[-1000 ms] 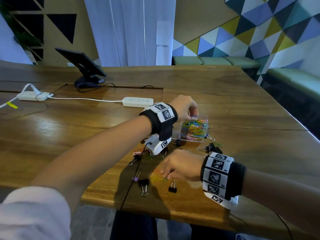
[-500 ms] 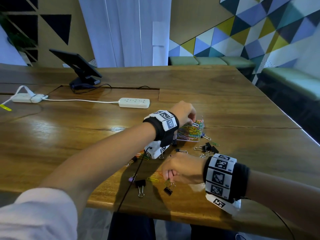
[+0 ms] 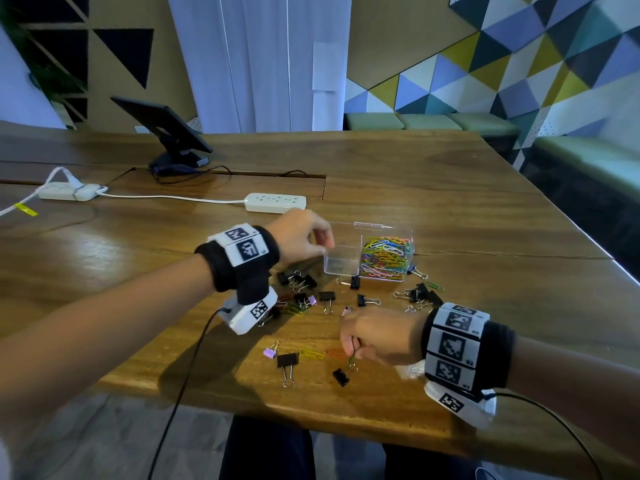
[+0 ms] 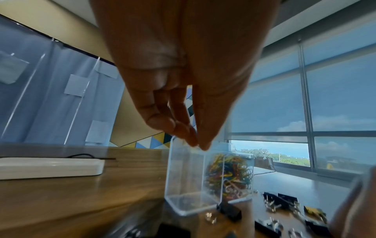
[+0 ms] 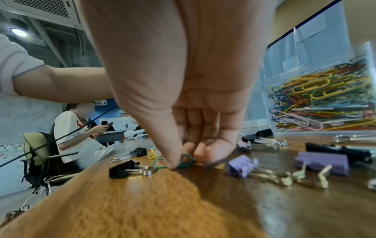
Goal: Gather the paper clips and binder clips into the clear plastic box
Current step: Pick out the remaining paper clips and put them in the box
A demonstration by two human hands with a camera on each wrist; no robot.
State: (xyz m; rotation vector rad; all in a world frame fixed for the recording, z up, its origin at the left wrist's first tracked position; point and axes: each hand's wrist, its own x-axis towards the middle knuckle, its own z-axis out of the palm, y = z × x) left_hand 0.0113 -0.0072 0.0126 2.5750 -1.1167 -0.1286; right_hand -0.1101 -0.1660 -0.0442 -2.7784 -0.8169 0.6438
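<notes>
The clear plastic box (image 3: 341, 268) (image 4: 189, 177) stands upright mid-table. Its right half is full of coloured paper clips (image 3: 386, 256) (image 5: 325, 99); its left half looks nearly empty. My left hand (image 3: 323, 249) (image 4: 196, 143) pinches the box's left rim. My right hand (image 3: 351, 346) (image 5: 183, 161), nearer the front edge, pinches a green paper clip (image 3: 352, 358) (image 5: 188, 158) just above the wood. A black binder clip (image 3: 341, 375) (image 5: 124, 169) lies right below it. Several black and purple binder clips (image 3: 301, 282) and loose paper clips (image 3: 311, 354) lie scattered between my hands.
A white power strip (image 3: 275, 202) lies behind the box, a second one (image 3: 67, 192) far left, and a tablet on a stand (image 3: 166, 136) at the back. The table's front edge (image 3: 311, 420) runs close below my right hand. A black cable (image 3: 187, 375) hangs from my left wrist.
My left hand has moved from above the box to its left rim, and the box now stands in plain sight. My right hand has gone from flat on the table to pinching the green clip.
</notes>
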